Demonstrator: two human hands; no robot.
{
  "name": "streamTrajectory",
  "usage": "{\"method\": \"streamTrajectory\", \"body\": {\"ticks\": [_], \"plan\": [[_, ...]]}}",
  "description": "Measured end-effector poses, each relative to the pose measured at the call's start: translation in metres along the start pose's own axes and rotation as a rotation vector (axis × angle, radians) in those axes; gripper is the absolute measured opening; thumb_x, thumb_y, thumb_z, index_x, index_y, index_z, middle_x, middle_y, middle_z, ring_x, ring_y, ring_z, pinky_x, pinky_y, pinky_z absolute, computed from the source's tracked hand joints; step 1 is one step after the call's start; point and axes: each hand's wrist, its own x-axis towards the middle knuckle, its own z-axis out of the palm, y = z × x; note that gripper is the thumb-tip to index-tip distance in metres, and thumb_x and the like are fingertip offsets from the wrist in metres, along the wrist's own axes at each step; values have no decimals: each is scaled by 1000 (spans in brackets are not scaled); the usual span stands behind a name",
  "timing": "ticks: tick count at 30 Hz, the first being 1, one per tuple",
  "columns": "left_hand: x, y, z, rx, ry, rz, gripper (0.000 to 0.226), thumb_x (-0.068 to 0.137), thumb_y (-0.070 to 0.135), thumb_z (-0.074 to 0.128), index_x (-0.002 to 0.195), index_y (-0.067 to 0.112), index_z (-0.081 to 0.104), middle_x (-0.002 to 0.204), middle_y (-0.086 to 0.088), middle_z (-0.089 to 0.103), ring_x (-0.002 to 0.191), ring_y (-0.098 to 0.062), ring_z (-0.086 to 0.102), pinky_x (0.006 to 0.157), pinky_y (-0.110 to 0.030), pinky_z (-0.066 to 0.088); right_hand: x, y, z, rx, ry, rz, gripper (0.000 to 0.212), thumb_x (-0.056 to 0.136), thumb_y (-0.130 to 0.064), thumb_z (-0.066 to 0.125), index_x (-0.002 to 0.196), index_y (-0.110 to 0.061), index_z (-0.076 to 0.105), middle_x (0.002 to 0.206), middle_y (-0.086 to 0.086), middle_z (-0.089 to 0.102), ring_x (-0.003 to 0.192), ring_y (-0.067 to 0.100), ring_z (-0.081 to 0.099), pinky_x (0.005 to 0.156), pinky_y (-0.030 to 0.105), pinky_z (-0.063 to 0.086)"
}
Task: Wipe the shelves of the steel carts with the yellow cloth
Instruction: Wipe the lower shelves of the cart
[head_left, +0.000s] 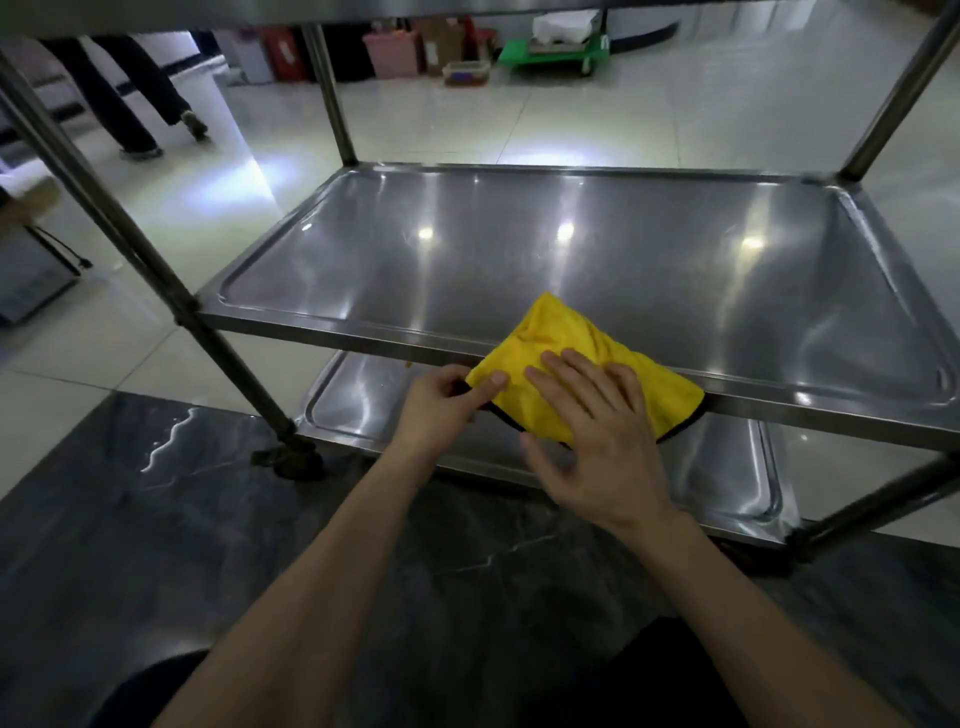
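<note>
The crumpled yellow microfibre cloth (571, 358) drapes over the front rim of the steel cart's shiny middle shelf (571, 249). The left hand (441, 405) pinches its left corner between thumb and fingers, while the right hand (597, 431) lies flat and spread on top. Below the hands sits the steel bottom shelf (717, 467); beyond them lies glossy pale tiled floor (649, 119).

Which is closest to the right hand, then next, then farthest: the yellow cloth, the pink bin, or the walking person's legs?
From the right hand, in the head view:
1. Yellow cloth: right under the hand, draped over the middle shelf's front edge.
2. Walking person's legs: far off to the left, across the floor.
3. Pink bin: against the back wall.
Legs and bin are both far; their order is close.
</note>
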Motion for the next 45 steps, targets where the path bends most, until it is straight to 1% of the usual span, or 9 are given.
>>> {"method": "streamTrajectory", "body": {"ticks": [5,10,14,18,24,31,35,41,45], "plan": [[4,2,-21,-8,-97,143,14,89,5,85,95,6,72,88,1,77,85,-10,70,83,-30,56,64,-3,-11,51,9,387,70,100,-41,66,159,-16,36,133,7,51,103,24,61,74,34,47],[8,4,-51,77,-144,306,21,87,4,86,100,1,70,92,-15,74,87,-21,67,81,-42,58,90,-26,-8,60,-123,522,24,95,-28,70,115,-15,67,116,6,57,102,28,62,80,34,44],[24,-10,-107,91,-143,302,25,86,3,87,103,-4,70,96,-21,74,92,-26,69,93,-61,57,80,-64,10,79,31,456,20,90,-25,76,105,-19,63,111,-1,56,87,6,52,71,26,35],[46,-48,-173,189,-168,268,22,83,9,90,95,12,72,94,-5,74,95,-22,72,98,-54,61,43,-97,73,222,16,524,24,91,-29,80,99,-28,57,84,-16,53,69,1,49,60,15,34],[63,-127,-216,367,-261,154,31,81,-2,90,103,-4,68,101,-29,70,90,-30,69,94,-49,60,-9,-114,181,642,-168,870,34,81,-14,91,107,-18,69,100,9,74,91,29,70,85,52,60],[67,-174,-238,414,-308,-125,42,81,-4,91,115,1,68,111,-20,75,100,-30,72,100,-48,61,-35,-131,228,674,-209,999,27,80,-13,91,87,-16,66,94,10,77,93,32,73,85,53,60],[88,-176,-250,399,-283,-132,49,81,8,95,117,19,63,108,-6,76,99,-25,74,80,-37,61,-24,-134,242,665,-216,977,28,83,-18,90,89,-20,63,88,6,74,88,31,73,82,54,61],[110,-183,-235,281,-9,-22,70,86,18,92,146,17,56,137,-4,65,123,-21,66,103,-42,58,52,-85,277,487,-201,1005,62,92,-29,82,144,-16,50,139,9,62,107,24,68,95,43,57],[108,-214,-265,590,-227,-70,35,87,41,89,115,26,73,103,7,77,95,-12,75,72,-23,55,15,-93,328,120,-515,747,70,98,-34,73,157,-13,43,164,13,38,144,35,47,115,42,39]]}}
